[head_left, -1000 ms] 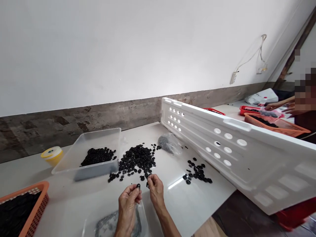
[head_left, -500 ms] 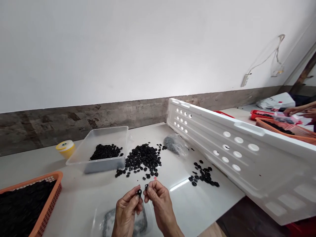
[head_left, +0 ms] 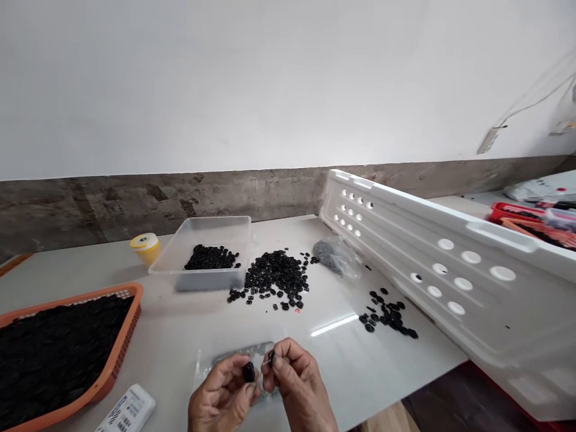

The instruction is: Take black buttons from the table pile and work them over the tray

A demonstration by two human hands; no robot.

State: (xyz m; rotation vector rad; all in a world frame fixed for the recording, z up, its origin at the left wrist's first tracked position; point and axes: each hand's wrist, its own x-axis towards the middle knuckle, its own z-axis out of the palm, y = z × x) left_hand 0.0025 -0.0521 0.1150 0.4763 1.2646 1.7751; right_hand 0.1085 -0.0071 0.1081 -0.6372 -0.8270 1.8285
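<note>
My left hand pinches a small black plastic piece between thumb and fingers. Close beside it, my right hand grips another small black piece, from which a thin, pale, ridged bit like a spring sticks out. The two pieces are a little apart. Under and behind my hands lies a clear plastic bag with grey contents, partly covered by them. Beyond it is a heap of small black plastic parts on the white table.
A translucent bin with black parts stands behind left, next to a yellow-and-white tub. An orange basket of black pieces and a white labelled packet are left. Right are black discs, a bag and a white panel.
The view has shifted left, bringing the white packet into sight. My hands have turned the pieces; the left one now shows a broader face, and the spring-like bit shows at the right.
</note>
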